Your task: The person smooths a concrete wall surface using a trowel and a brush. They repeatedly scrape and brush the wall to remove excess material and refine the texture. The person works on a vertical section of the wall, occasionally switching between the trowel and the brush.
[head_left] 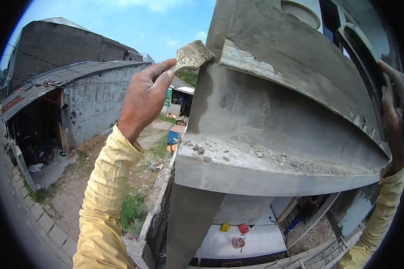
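My left hand (pixel 143 101) is closed around the handle of a flat brush (pixel 191 57), its head crusted with dried mortar. The bristles meet or nearly meet the corner of the grey plastered wall (pixel 242 103), at the left end of a pale, mortar-stained strip (pixel 256 65). At the far right, my right hand (pixel 394 101) has its fingers closed at the edge of a long, narrow bar (pixel 366 62), which slants along the upper wall. Its lower part and the palm side of that hand are hard to make out.
A concrete ledge (pixel 274 175) juts out below, strewn with mortar crumbs (pixel 256 154). Far beneath it are a white tiled floor (pixel 260 242) with a bucket (pixel 238 242), and a low wall (pixel 155 210). Sheds (pixel 98 101) stand across the dirt yard at left.
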Action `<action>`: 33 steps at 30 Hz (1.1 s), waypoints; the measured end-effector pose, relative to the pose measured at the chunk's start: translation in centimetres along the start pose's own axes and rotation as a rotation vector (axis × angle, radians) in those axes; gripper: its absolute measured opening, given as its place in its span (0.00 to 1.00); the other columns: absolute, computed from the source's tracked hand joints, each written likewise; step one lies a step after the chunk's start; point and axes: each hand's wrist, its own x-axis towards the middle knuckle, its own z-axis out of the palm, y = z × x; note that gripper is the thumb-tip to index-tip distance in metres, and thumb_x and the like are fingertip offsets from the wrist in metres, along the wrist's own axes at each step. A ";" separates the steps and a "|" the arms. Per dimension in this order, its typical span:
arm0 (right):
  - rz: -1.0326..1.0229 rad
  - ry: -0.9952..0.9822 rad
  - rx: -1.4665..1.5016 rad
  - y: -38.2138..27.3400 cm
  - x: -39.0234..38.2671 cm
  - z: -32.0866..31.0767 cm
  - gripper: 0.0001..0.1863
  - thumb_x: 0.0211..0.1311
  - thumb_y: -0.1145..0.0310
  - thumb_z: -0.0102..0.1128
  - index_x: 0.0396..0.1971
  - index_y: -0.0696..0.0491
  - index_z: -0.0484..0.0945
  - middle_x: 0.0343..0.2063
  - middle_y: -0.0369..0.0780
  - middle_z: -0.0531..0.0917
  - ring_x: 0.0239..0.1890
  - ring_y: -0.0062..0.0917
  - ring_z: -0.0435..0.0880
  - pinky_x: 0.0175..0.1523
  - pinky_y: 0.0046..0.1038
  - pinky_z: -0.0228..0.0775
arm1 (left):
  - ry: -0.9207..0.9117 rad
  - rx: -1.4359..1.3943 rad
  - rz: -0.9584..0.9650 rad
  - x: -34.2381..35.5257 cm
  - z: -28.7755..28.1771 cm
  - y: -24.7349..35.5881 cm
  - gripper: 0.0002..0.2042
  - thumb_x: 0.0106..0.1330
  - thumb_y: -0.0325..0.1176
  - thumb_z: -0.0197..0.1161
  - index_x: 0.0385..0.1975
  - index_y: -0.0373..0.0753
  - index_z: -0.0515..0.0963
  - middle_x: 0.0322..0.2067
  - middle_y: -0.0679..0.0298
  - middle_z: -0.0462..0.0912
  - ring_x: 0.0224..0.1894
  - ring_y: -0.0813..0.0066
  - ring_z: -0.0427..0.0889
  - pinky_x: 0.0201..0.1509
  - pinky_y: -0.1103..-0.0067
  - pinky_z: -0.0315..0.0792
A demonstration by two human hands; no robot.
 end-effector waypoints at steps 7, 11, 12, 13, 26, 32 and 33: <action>-0.167 -0.006 0.007 -3.3 1.8 1.9 0.24 0.72 0.79 0.45 0.64 0.53 0.76 0.54 0.43 0.79 0.57 0.26 0.79 0.65 0.27 0.69 | 0.125 0.036 0.192 12.0 2.5 1.1 0.23 0.76 0.41 0.57 0.62 0.30 0.79 0.39 0.57 0.87 0.41 0.77 0.81 0.51 0.79 0.76; -0.135 0.005 0.076 -5.2 1.3 2.3 0.23 0.67 0.79 0.49 0.60 0.54 0.79 0.46 0.41 0.80 0.50 0.24 0.80 0.60 0.25 0.70 | -0.031 0.082 0.074 11.9 2.9 2.0 0.23 0.75 0.41 0.57 0.60 0.30 0.80 0.43 0.54 0.88 0.45 0.72 0.83 0.54 0.77 0.76; -0.131 0.006 0.046 -5.1 1.2 2.2 0.23 0.67 0.79 0.49 0.60 0.54 0.79 0.46 0.41 0.80 0.50 0.24 0.80 0.60 0.25 0.70 | -0.096 0.073 0.051 10.4 2.8 1.8 0.22 0.75 0.41 0.57 0.59 0.30 0.80 0.44 0.52 0.88 0.46 0.71 0.84 0.55 0.76 0.76; -0.131 0.006 0.029 -4.9 1.1 2.3 0.23 0.67 0.79 0.49 0.60 0.54 0.79 0.46 0.41 0.80 0.49 0.24 0.80 0.59 0.25 0.70 | -0.142 0.130 0.043 8.1 2.1 1.6 0.22 0.74 0.41 0.58 0.59 0.29 0.80 0.45 0.52 0.88 0.48 0.69 0.84 0.56 0.75 0.76; -0.163 0.040 0.007 -5.1 1.6 1.1 0.23 0.67 0.80 0.48 0.60 0.54 0.79 0.47 0.41 0.80 0.48 0.24 0.81 0.57 0.25 0.72 | 0.077 0.077 0.247 16.1 2.6 3.8 0.22 0.76 0.42 0.56 0.60 0.33 0.80 0.48 0.51 0.87 0.49 0.64 0.84 0.58 0.74 0.75; -0.145 -0.041 -0.008 -4.0 0.6 1.3 0.23 0.66 0.81 0.49 0.60 0.55 0.79 0.47 0.41 0.80 0.50 0.25 0.81 0.58 0.24 0.71 | -0.065 0.159 0.105 12.0 3.6 2.7 0.22 0.75 0.40 0.55 0.59 0.30 0.80 0.48 0.48 0.88 0.48 0.63 0.85 0.59 0.73 0.75; -0.143 -0.034 0.001 -3.8 0.6 1.2 0.23 0.66 0.81 0.49 0.60 0.55 0.79 0.48 0.42 0.80 0.51 0.25 0.81 0.59 0.24 0.71 | -0.019 0.172 0.163 9.9 3.2 1.2 0.21 0.73 0.40 0.54 0.58 0.32 0.81 0.46 0.47 0.88 0.46 0.58 0.87 0.57 0.71 0.77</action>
